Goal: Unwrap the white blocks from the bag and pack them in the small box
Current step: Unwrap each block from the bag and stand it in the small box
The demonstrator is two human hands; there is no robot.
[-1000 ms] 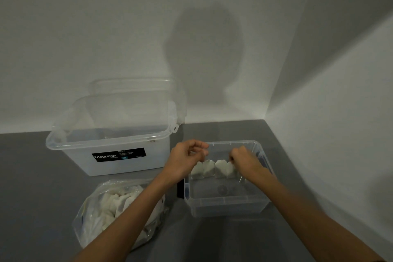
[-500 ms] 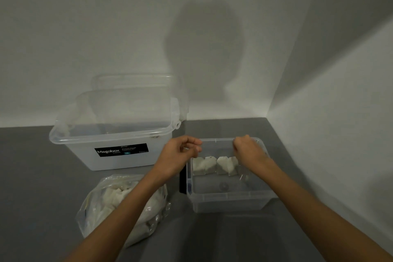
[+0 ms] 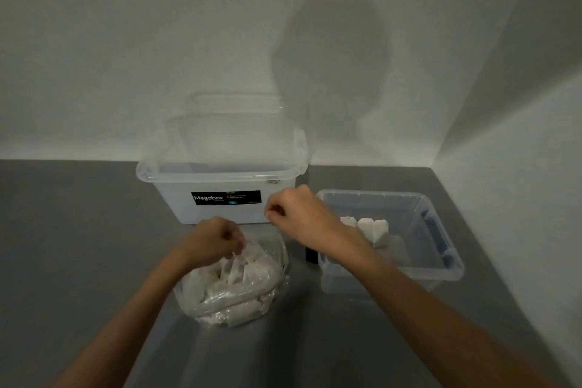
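Closest in is the clear plastic bag (image 3: 233,293), full of wrapped blocks (image 3: 226,280), mouth facing away from the person. The left hand (image 3: 211,241) is right on it, fingers curled and pinching what looks like a wrapper on top of the pile, so that hand gets the pull. The right hand (image 3: 299,214) hovers just past the bag's far edge, fingertips pressed together. Can't tell if it's got anything. The small box (image 3: 453,271) is off to the right with a few white blocks (image 3: 374,230) along its far wall, nothing blocking the way. The Megabox tub (image 3: 220,211) sits behind.

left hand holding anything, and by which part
The left hand pinches something at the open top of the bag, its edge or the corner of a wrapped block; which cannot be told.
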